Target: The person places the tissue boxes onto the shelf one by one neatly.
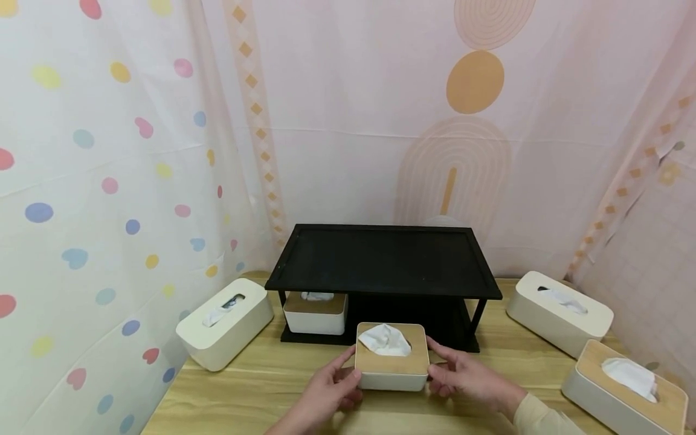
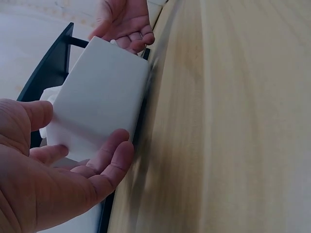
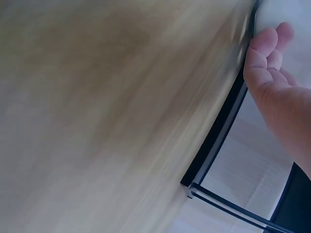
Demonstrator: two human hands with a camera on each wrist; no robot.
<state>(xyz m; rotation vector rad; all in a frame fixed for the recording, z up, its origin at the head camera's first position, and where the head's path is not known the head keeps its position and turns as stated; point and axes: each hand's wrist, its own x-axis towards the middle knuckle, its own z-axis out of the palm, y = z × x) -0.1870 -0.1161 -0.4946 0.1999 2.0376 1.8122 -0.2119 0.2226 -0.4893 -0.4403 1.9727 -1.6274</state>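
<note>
Between both hands is a small white tissue box [image 1: 394, 380] with a wood-look lid and a white tissue sticking out. My left hand [image 1: 333, 386] grips its left side, thumb near the front; in the left wrist view that hand [image 2: 73, 165] has its fingers under and beside the box [image 2: 102, 92]. The right hand [image 1: 462, 376] holds the opposite side, its fingers [image 3: 266, 58] bent against it in the right wrist view. The box is held in front of a black two-tier shelf [image 1: 380, 260]. A similar box [image 1: 315, 320] stands on the shelf's lower left.
A long white tissue box [image 1: 225, 323] lies left of the shelf. To the right are another long white one [image 1: 560, 311] and a wood-lidded one [image 1: 625, 386] nearer me. Patterned curtains [image 1: 348, 121] hang behind the wooden table [image 1: 234, 399].
</note>
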